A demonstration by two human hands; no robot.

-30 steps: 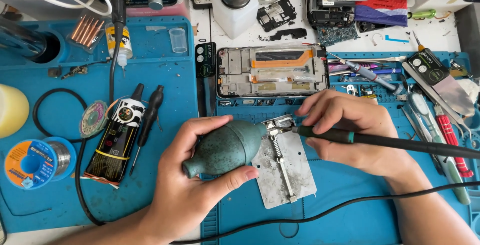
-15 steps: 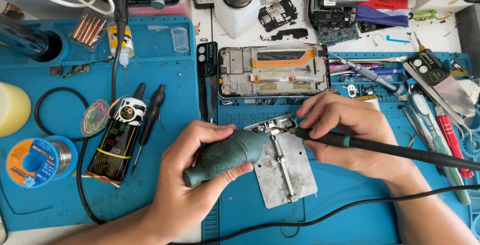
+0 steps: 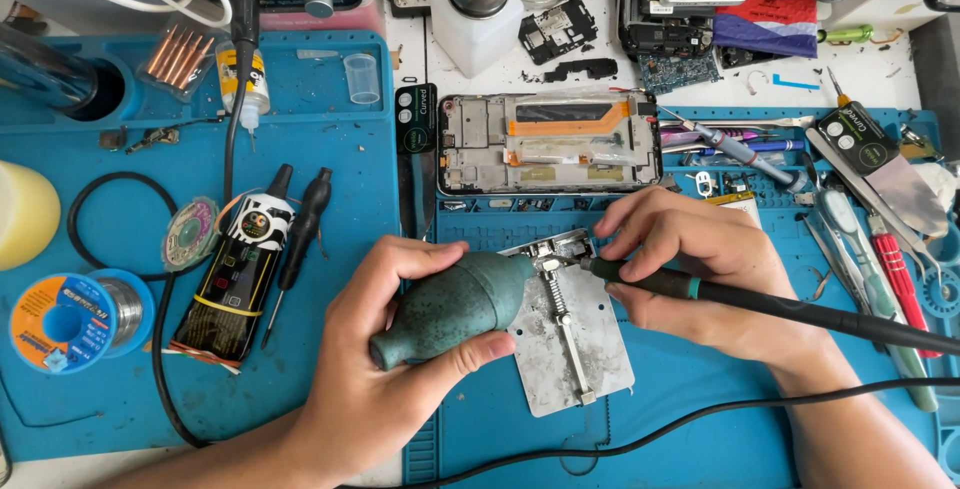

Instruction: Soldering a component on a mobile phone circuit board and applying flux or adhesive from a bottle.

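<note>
Air blower bulb (image 3: 455,307): dusty green rubber, left hand (image 3: 385,389) grip wrapped around it; right hand (image 3: 700,274) grip pinching soldering iron (image 3: 760,301).

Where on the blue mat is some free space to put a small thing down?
Bare patches: the blue silicone mat below the black flat bottle, and the mat's lower right under the black cable. Crowded: the right edge around the red-handled tool, and the mat beside the opened phone frame.
</note>
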